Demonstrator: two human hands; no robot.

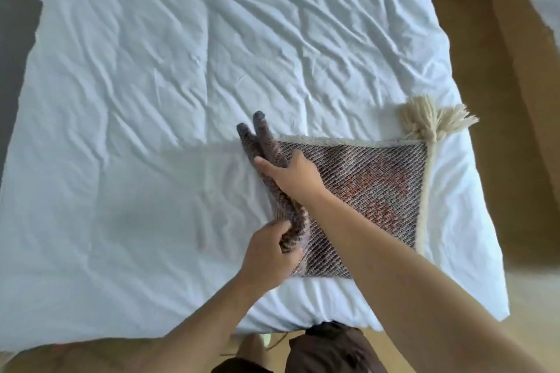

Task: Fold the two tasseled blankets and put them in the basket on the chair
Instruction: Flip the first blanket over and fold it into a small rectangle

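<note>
- White duvet (pixel 151 100): wrinkled, covers the bed.
- Woven blanket (pixel 363 191): folded, lying flat near the duvet's near right edge; cream tassels (pixel 430 118) at its far right corner.
- Right hand (pixel 291 175): fingers curled around the raised folded left edge.
- Left hand (pixel 269 254): fingers clamped on the same edge, nearer end.

Bed with white cover

The wrinkled white duvet (pixel 151 85) covers the bed; a folded woven blanket (pixel 378 191) with cream tassels (pixel 430 119) lies near the right edge.
</note>
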